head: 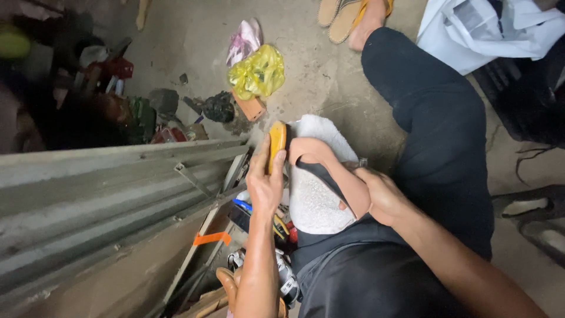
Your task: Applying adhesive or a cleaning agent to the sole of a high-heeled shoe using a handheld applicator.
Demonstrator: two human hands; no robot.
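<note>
Sandal (318, 159) rests upside-up on a white cloth (315, 200) over the person's lap, tan strap arched over the sole. Left hand (265, 182) has a closed grip on the yellow-orange sole edge (276, 144). Right hand (382, 197) has a closed grip on the strap (347, 182) near its rear anchor. Judgement: work is mid-way; strap looks seated at the toe, rear end not yet settled. Yellow plastic bag (257, 73) lies on the concrete floor (329, 76), well apart.
</note>
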